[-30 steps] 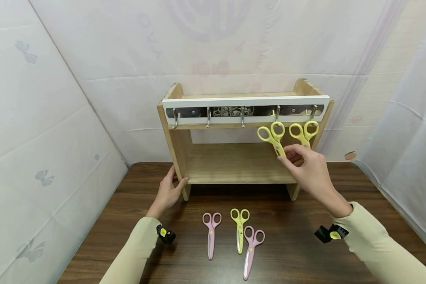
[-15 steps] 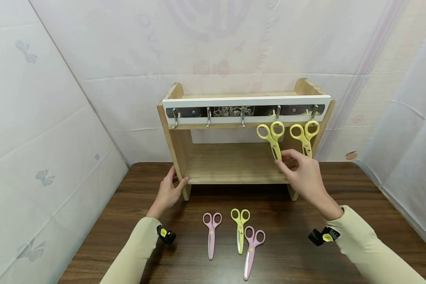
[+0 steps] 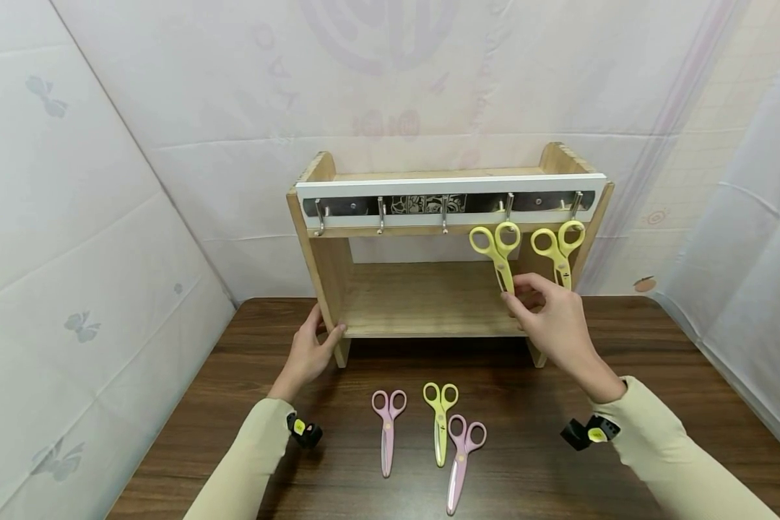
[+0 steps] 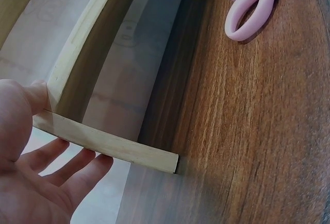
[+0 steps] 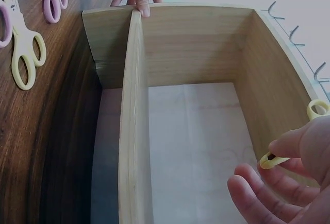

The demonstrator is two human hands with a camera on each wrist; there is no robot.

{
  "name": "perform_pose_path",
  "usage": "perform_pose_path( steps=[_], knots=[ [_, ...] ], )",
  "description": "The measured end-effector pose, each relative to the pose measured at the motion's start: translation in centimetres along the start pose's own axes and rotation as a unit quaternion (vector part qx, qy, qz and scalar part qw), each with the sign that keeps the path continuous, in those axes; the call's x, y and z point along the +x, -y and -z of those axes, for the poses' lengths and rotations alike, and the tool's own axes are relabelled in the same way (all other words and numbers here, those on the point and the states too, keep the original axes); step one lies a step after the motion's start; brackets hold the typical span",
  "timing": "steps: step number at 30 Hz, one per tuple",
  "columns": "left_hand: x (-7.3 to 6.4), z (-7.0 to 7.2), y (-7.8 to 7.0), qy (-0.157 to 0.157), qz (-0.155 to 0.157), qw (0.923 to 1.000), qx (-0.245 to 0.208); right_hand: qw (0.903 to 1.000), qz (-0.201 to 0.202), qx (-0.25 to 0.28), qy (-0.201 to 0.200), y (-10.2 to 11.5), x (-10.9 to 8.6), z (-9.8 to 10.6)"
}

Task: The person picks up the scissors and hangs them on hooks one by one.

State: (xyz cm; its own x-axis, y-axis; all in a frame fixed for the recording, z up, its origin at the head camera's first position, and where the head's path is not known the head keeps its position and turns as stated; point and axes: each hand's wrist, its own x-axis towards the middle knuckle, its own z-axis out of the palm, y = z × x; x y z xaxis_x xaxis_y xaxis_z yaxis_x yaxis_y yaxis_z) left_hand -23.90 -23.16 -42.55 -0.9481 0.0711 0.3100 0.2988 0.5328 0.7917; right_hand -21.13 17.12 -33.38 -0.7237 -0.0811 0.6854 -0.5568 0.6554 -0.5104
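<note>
My right hand [image 3: 552,318] pinches the blade end of yellow scissors [image 3: 503,273] between thumb and fingers. Their finger loops are up at the fourth hook from the left, one loop overlapping its tip. In the right wrist view, the yellow blade tip [image 5: 271,161] shows at the thumb. Another pair of yellow scissors [image 3: 561,266] hangs from the rightmost hook, partly behind this hand. My left hand [image 3: 308,354] grips the lower left side of the wooden shelf [image 3: 422,300]; in the left wrist view, the thumb is inside and the fingers [image 4: 85,175] lie along the outer side.
A white hook rail [image 3: 455,182] runs across the shelf's upper front, its three left hooks bare. On the brown table [image 3: 247,448] in front lie pink scissors [image 3: 387,430], yellow scissors [image 3: 440,422] and a second pink pair [image 3: 458,462]. Cloth-covered walls [image 3: 234,87] enclose the sides and back.
My right hand has moved slightly down and left, and the pinched scissors' blade has swung toward vertical. In the last half second both hands stay nearly still. The left hand keeps its grip.
</note>
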Motion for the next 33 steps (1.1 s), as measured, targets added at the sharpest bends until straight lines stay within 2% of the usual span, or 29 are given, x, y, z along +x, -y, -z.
perform_pose_path(
  steps=[9,15,21,26,29,33],
  knots=[
    [0.2,0.0,0.2,-0.004,-0.006,1.0,0.004,1.0,-0.001,0.002,0.009,0.1,0.0,0.2],
    [0.1,-0.1,0.3,-0.005,-0.008,0.9999,0.005,0.9972,-0.013,-0.041,0.062,0.0,-0.8,0.8],
    [0.1,-0.1,0.3,-0.006,-0.002,1.0,0.005,0.9883,-0.043,-0.063,0.132,-0.9,-3.6,0.9],
    [0.0,-0.1,0.2,-0.007,-0.007,0.9999,0.008,0.972,-0.072,-0.101,0.2,-1.3,-6.5,0.4],
    [0.0,-0.1,0.2,-0.008,-0.01,0.9999,0.011,0.9643,-0.07,-0.106,0.232,-1.0,-8.0,-0.1],
    [-0.1,-0.1,0.3,-0.007,-0.016,0.9998,0.012,0.9601,-0.043,-0.089,0.262,-0.3,-10.0,-1.2]
  ],
)
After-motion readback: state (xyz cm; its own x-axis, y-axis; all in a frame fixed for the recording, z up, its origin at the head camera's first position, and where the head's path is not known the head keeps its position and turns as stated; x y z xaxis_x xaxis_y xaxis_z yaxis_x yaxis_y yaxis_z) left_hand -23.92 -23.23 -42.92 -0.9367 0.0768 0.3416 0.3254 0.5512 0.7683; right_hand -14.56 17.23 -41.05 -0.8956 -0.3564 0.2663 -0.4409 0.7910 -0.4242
